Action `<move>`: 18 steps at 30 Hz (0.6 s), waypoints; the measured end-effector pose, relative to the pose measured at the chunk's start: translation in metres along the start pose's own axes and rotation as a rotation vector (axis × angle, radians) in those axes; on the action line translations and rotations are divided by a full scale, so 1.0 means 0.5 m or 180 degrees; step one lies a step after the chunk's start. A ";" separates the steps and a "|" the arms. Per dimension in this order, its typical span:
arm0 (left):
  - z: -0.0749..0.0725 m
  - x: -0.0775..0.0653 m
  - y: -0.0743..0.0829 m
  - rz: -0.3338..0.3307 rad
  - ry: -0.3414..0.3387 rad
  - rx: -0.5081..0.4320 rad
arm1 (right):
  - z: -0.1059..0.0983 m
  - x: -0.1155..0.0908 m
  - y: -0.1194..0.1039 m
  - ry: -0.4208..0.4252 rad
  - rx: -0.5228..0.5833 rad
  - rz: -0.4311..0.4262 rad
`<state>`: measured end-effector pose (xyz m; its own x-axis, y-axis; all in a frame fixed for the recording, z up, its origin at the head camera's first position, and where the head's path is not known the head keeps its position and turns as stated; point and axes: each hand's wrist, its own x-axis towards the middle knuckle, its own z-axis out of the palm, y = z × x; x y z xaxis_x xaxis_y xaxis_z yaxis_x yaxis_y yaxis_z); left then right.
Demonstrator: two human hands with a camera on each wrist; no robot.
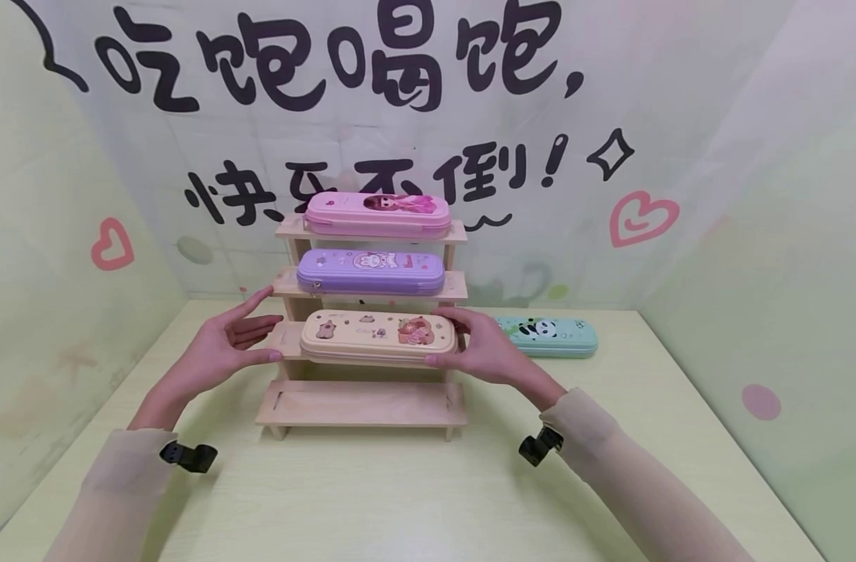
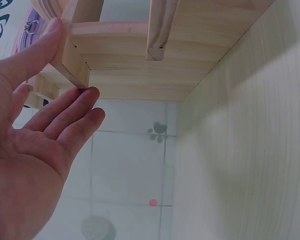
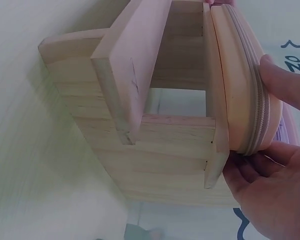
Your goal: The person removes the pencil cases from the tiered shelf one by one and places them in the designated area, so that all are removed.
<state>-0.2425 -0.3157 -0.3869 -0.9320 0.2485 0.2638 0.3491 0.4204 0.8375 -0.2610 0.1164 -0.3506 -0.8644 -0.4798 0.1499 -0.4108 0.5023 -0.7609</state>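
Note:
A cream pencil case (image 1: 378,334) with printed cartoon pictures lies on the second-lowest step of the wooden stand (image 1: 360,403). My right hand (image 1: 487,347) holds its right end, thumb at the zipped front and fingers round the far side. The right wrist view shows the zipper (image 3: 255,95) between that thumb and the fingers. At the left end of the same step is my left hand (image 1: 224,343), its fingers extended. Seen from the left wrist, its fingertips (image 2: 92,95) are right at the board's end, with the thumb near the other edge.
A purple pencil case (image 1: 371,272) and a pink one (image 1: 378,215) lie on the two higher steps. On the table (image 1: 399,499), right of the stand, is a green panda pencil case (image 1: 554,337), partly behind my right hand. A printed wall (image 1: 540,257) stands behind.

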 end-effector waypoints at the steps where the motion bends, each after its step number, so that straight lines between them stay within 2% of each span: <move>1: 0.000 0.000 0.000 0.0001 -0.0001 0.0007 | 0.001 0.000 0.000 0.0008 0.0017 -0.0013; 10: 0.000 0.001 -0.001 0.0019 -0.0022 0.0012 | 0.002 -0.011 0.005 0.0163 0.0168 -0.0190; 18: -0.001 0.001 -0.001 -0.0013 -0.0021 0.0018 | -0.008 -0.028 0.014 0.0195 0.0144 -0.0202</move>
<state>-0.2431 -0.3162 -0.3868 -0.9328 0.2525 0.2571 0.3458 0.4265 0.8358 -0.2528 0.1296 -0.3556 -0.8537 -0.4640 0.2362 -0.4531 0.4385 -0.7762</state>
